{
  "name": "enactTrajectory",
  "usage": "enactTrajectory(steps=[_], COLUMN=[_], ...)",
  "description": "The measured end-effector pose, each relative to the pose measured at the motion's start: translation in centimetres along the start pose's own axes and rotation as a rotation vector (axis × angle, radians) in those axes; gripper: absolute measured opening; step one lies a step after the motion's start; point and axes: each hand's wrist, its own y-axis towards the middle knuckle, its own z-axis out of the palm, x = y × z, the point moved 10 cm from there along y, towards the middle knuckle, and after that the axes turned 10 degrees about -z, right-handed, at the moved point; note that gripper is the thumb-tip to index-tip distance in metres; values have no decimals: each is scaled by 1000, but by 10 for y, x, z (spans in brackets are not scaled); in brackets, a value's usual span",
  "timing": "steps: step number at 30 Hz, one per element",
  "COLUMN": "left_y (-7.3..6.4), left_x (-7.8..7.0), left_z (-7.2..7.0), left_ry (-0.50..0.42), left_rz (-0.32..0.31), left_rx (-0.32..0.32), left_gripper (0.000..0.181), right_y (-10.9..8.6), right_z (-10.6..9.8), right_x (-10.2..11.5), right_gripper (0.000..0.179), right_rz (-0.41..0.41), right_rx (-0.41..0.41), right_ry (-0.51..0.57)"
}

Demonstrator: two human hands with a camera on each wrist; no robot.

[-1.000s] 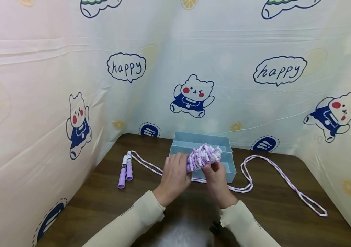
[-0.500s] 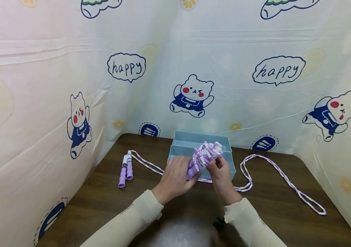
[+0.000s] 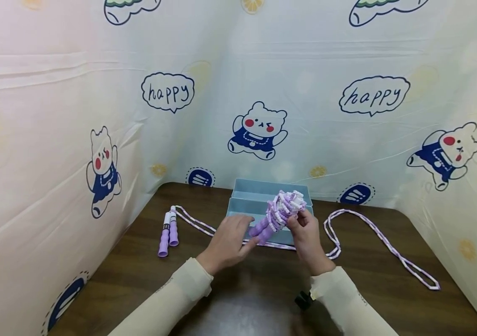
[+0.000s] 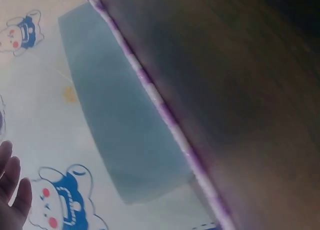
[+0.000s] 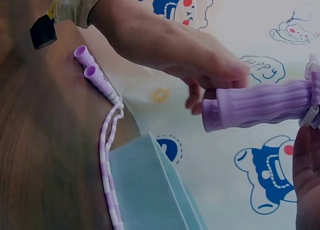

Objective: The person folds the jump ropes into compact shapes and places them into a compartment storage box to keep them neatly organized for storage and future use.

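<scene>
In the head view a purple and white beaded jump rope (image 3: 284, 207) is wound into a bundle above the blue box (image 3: 238, 205). My right hand (image 3: 307, 235) pinches the coiled end between thumb and fingers. The two purple handles (image 5: 265, 107) stick out side by side, toward my left hand (image 3: 227, 242). That hand is loosely spread, its thumb at the handles. Fingers of the left hand (image 4: 12, 190) show apart in the left wrist view. Part of the right hand (image 5: 307, 180) shows under the bundle in the right wrist view.
A second jump rope lies on the brown table (image 3: 368, 261), its purple handles (image 3: 167, 233) at the left. Its doubled beaded cord (image 3: 381, 235) passes in front of the box and loops to the right. A printed cloth (image 3: 305, 84) hangs behind and at the sides.
The left hand has loosened and drawn back leftward from the handles, which now show more fully. The bundle has tilted and shifted slightly right with the right hand.
</scene>
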Motion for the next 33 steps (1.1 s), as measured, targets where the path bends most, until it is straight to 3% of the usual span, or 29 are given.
enactTrajectory(steps=[10,15,18,22,24,29,33], left_y=[4,8,9,3,0,-10,-23], left_x=[54,75,90,109,115,132,150], left_z=[14,16,18,24,27,35,50], left_ry=[-60,-109,-192,-377,-434,-460,-523], left_rz=[-253,-365,-486,-656,-705,-799,-915], left_rx=[5,5,15,29,27,24,88], left_gripper=[32,30,30,29,29,31,39], right_y=[7,11,14,20,22,25,27], right_z=[-6,-9,-13,-16,-16,-16,-20], right_x=[4,5,8,9,8,1,-5], right_gripper=[30,34,37,39,42,54,64], right_rz=[44,89,112,129,144,197,241], right_rx=[13,59,85,112,132,193,225], right_ry=[-37,-145,-228,-284,-293,-298,-372])
